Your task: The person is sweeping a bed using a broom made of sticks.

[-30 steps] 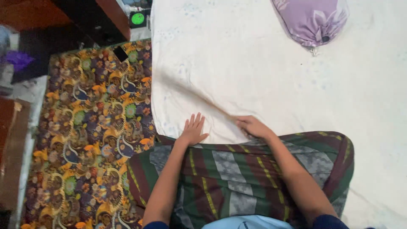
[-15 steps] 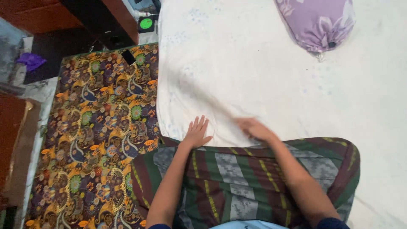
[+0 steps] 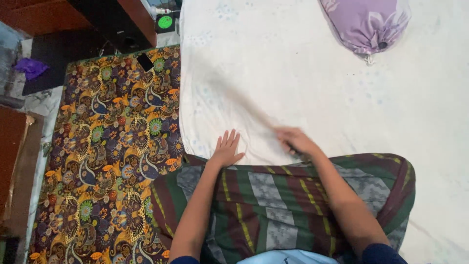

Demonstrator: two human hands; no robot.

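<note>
Head view: the left hand (image 3: 227, 148) lies flat and open on the white sheet (image 3: 312, 93), palm down, fingers spread and pointing away from the person, with the heel of the hand at the near edge of the sheet where the striped cloth (image 3: 278, 205) begins. The right hand (image 3: 294, 141) rests on the same sheet a little to the right, well apart from the left; it is blurred, its fingers look curled down onto the fabric, and I cannot tell whether they pinch the sheet or only press on it. A long soft fold in the sheet runs from this hand up and to the left, towards the far left corner of the sheet. Both forearms reach forward over the striped cloth, which is dark green and maroon with grey patterned bands and thin yellow lines and covers the person's lap; its far edge touches the near edge of the sheet. Dark blue sleeves show at the bottom, with a patch of pale blue fabric between them.

To the left of the sheet and touching its edge lies a mat (image 3: 112, 146) with a busy orange, yellow and purple paisley print. On the far corner of the mat rests a small dark phone (image 3: 145, 62). Beyond it stand dark brown furniture (image 3: 112, 22) and a small device with a round green light (image 3: 165, 22). At the far right, a lilac flowered bolster (image 3: 366, 22) lies on the sheet, its gathered end towards the person
</note>
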